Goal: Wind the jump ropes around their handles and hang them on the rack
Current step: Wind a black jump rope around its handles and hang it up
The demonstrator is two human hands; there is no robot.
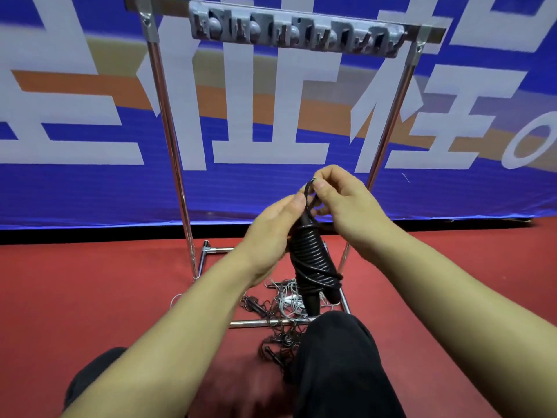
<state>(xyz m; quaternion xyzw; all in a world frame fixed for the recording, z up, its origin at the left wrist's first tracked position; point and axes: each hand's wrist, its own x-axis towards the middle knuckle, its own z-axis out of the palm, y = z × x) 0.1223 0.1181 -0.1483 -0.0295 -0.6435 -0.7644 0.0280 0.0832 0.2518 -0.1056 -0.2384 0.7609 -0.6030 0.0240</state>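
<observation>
A black jump rope (pixel 313 260) is wound in tight coils around its two handles, held upright in front of me. My left hand (pixel 271 233) grips the upper part of the bundle from the left. My right hand (pixel 340 197) pinches a small loop of the rope's end at the top of the bundle. Behind stands the metal rack (pixel 168 140), and its grey hook bar (pixel 295 33) across the top carries no rope. A tangle of black and white jump ropes (pixel 283 306) lies on the floor at the rack's base.
The rack's chrome foot bar (pixel 259 323) runs across the red floor just ahead of my knees (pixel 337 351). A blue banner with large white characters (pixel 90 116) covers the wall behind the rack.
</observation>
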